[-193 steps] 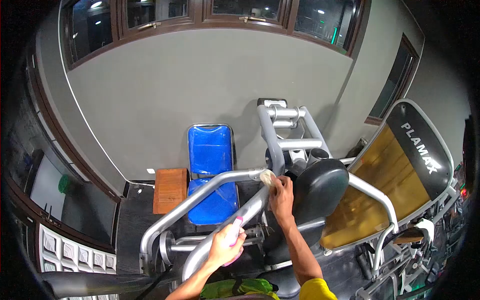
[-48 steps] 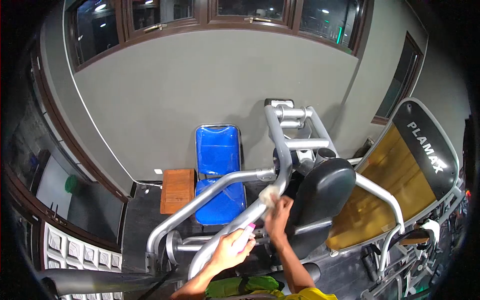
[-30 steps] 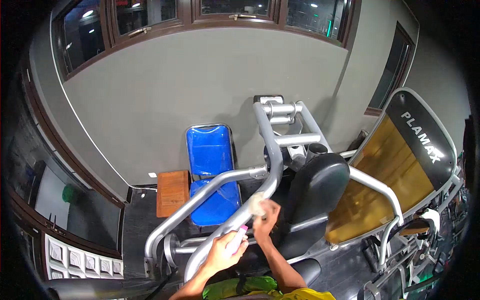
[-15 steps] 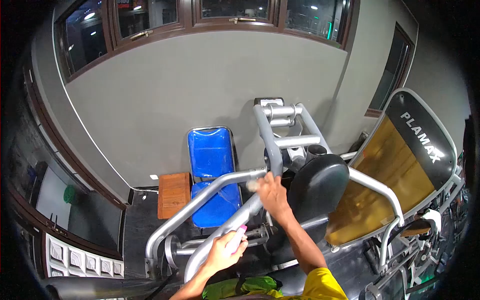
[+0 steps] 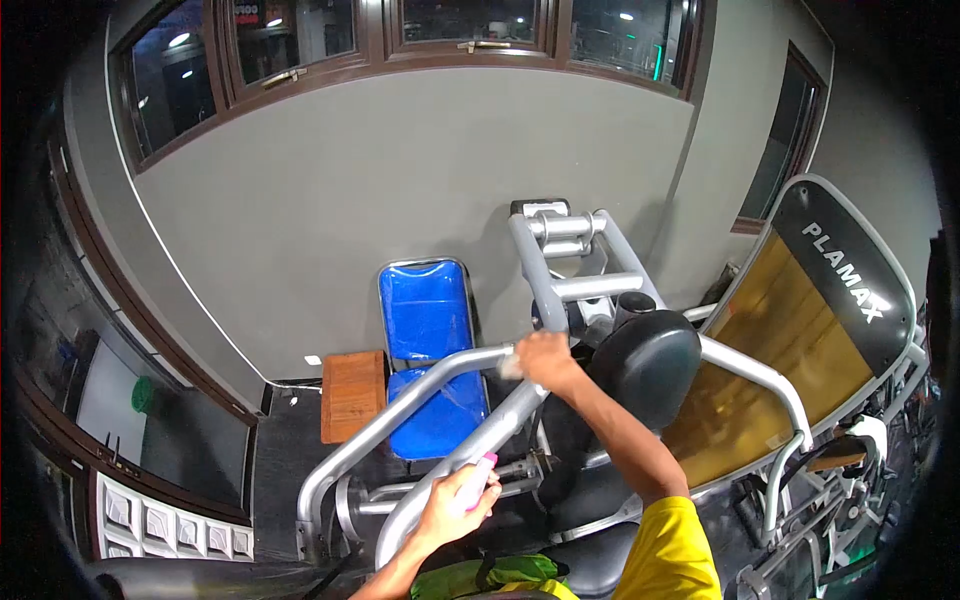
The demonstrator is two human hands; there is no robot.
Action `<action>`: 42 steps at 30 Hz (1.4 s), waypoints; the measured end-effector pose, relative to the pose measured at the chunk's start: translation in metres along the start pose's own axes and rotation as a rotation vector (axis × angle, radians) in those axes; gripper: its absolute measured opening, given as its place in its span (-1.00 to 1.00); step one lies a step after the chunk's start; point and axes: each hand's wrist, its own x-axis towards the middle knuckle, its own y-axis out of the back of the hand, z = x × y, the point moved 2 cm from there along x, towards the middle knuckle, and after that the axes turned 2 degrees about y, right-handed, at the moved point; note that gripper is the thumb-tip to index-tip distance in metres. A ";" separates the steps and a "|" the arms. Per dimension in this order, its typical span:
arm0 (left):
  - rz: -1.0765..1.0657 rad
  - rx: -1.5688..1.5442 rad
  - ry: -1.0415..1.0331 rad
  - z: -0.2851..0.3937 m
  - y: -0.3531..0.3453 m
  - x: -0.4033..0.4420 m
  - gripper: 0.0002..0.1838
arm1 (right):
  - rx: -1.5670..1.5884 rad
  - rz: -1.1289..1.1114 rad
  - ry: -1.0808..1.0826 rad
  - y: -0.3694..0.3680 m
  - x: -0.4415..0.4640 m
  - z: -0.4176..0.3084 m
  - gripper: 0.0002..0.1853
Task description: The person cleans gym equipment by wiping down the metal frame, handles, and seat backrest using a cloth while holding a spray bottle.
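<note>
My left hand [image 5: 450, 512] is closed around a small white bottle with a pink cap [image 5: 474, 489], just beside the silver tube of a gym machine [image 5: 508, 418]. Farther up that tube, my right hand [image 5: 547, 361] is bent over the metal with its fingers curled. A whitish cloth [image 5: 511, 366] shows at its left side, partly hidden by the fingers and slightly blurred. To the right of this hand stands the machine's black padded backrest [image 5: 648, 365].
A blue chair [image 5: 427, 310] and a brown wooden box [image 5: 352, 396] stand against the grey wall. A second curved silver bar [image 5: 400, 400] runs at left. On the right are a PLAMAX machine panel [image 5: 790, 350] and more gym equipment [image 5: 820, 510].
My right hand has shifted slightly up along the tube and its forearm has swung right, with the cloth still in it. My left hand keeps the bottle in nearly the same place.
</note>
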 end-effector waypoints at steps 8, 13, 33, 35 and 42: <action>-0.032 -0.007 0.066 -0.003 -0.001 -0.004 -0.87 | 0.497 -0.296 0.341 0.006 -0.012 -0.077 -0.73; -0.055 0.007 -0.066 0.006 -0.007 -0.007 -0.86 | -0.202 0.020 -0.033 0.007 -0.010 -0.021 -0.79; -0.055 0.062 -0.016 -0.002 -0.005 -0.004 -0.89 | -0.238 0.206 0.060 -0.010 -0.006 0.004 -0.76; -0.069 -0.036 0.075 0.000 -0.004 -0.004 -0.89 | -0.161 0.130 0.030 -0.022 0.010 0.014 -0.75; 0.034 -0.287 0.154 0.002 -0.007 0.004 -0.74 | 0.471 0.023 0.404 0.012 -0.028 -0.034 -0.74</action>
